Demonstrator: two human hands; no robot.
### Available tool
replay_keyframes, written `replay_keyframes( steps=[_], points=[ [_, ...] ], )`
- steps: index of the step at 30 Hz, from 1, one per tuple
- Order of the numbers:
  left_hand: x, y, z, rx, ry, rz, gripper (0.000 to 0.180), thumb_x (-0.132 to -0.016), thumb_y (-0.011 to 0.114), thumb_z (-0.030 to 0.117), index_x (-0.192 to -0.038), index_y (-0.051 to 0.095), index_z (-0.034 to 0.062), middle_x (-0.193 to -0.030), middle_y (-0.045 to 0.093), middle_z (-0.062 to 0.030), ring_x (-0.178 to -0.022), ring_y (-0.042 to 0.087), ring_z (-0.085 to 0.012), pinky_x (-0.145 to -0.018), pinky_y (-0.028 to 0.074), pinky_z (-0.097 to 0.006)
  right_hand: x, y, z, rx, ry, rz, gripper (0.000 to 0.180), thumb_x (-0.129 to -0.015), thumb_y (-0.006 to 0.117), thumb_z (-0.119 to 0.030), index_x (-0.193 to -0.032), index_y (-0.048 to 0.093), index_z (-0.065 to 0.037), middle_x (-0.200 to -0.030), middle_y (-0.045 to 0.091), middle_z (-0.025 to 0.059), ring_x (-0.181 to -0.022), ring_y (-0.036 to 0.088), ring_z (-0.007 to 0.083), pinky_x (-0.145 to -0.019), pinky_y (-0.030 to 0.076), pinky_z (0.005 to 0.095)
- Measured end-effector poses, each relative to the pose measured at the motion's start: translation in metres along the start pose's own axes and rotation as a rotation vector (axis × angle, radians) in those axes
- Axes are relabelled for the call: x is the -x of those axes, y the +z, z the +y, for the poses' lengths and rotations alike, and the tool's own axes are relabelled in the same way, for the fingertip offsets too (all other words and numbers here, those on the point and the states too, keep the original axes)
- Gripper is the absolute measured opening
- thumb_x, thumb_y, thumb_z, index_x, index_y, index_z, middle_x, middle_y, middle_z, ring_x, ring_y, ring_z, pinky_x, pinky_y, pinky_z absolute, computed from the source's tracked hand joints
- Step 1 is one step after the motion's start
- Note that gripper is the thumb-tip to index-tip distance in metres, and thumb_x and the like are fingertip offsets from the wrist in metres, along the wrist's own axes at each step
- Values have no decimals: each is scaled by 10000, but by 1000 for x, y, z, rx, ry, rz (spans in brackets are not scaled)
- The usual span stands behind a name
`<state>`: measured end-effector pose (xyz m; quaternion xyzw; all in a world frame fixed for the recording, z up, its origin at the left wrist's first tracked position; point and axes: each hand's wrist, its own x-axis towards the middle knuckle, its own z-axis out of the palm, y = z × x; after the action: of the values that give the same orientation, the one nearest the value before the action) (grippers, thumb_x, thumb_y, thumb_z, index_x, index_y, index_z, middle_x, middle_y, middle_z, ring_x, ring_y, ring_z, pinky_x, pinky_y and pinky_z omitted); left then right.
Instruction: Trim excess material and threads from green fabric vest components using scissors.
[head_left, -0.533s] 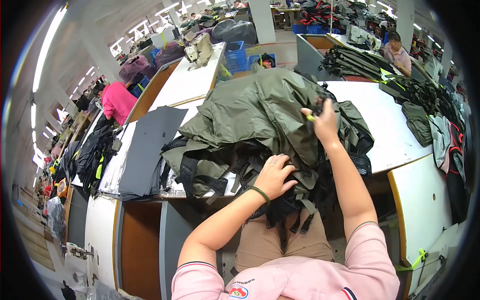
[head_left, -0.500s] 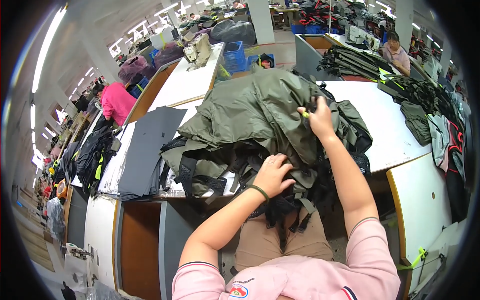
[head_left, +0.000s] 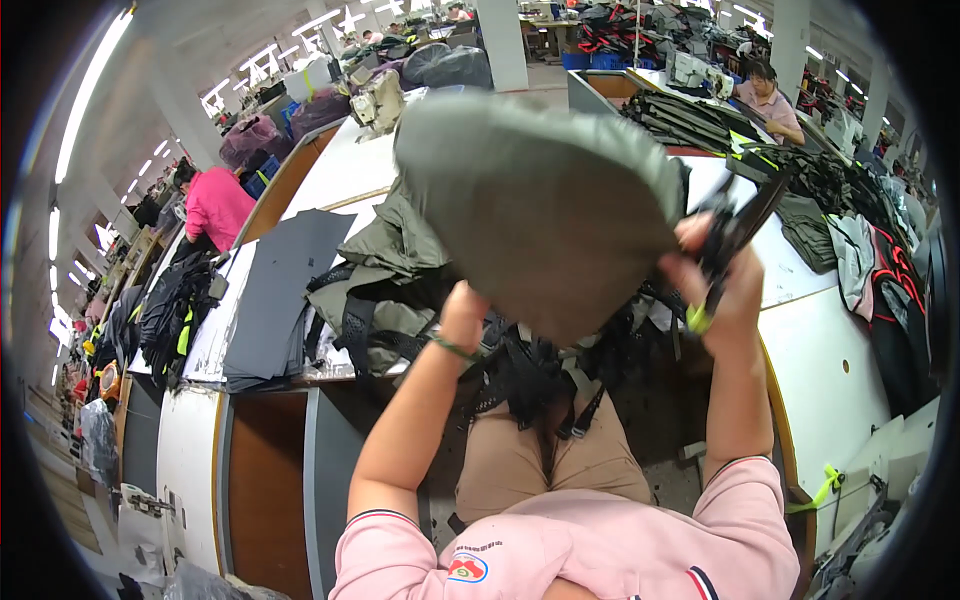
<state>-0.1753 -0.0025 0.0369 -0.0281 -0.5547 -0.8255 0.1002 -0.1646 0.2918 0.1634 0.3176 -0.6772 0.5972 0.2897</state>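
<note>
A large olive-green fabric bag with black straps is raised in front of me, blurred by motion. My left hand is at its lower left edge, with the fingers hidden behind the fabric. On the right, my right hand is closed round black straps beside the bag. A small yellow-green piece shows at that hand; its kind is too blurred to tell. Under the bag, more olive fabric and black mesh straps lie on the table, some hanging over its front edge to my lap.
Flat dark grey sheets are stacked on the white table to the left. A sewing machine stands beyond. Black bags lie at far left, near a person in pink. Folded dark pieces and another person are at right.
The olive bag has come up off the table toward me. My right hand has moved right and nearer with the straps, and my left hand has shifted left to the bag's edge.
</note>
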Motion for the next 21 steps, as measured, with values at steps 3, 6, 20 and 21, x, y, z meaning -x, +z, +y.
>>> replay_keyframes(
  steps=[3,6,20,21],
  points=[
    [42,-27,36,539,-13,-370,745,-957,464,625,-1503,376,125,-1522,428,-50,-1387,406,-276,-1150,326,-456,62,15,-19,195,96,-228,302,-678,637,145,-921,575,-24,-822,601,74,-719,616,188,-629,511,297],
    [97,-58,39,591,-91,-448,999,-831,412,828,-1549,291,143,-1592,322,-34,-1453,301,-290,-1193,227,-473,135,38,-8,272,98,-381,318,-608,695,54,-886,584,-52,-781,590,107,-681,550,337,-610,463,410],
    [301,-160,-4,484,0,149,458,-981,582,156,-1412,473,50,-1411,542,-104,-1291,516,-299,-1103,383,-485,220,42,-20,47,503,-425,296,-786,815,-48,-931,558,-19,-1044,688,67,-721,522,69,-678,467,236],
    [310,-168,-10,580,-28,205,463,-985,578,174,-1419,468,57,-1417,538,-96,-1302,506,-295,-1104,380,-493,221,37,-10,128,447,-359,284,-803,792,-29,-974,565,-15,-1054,673,54,-716,490,58,-679,455,218]
  ],
)
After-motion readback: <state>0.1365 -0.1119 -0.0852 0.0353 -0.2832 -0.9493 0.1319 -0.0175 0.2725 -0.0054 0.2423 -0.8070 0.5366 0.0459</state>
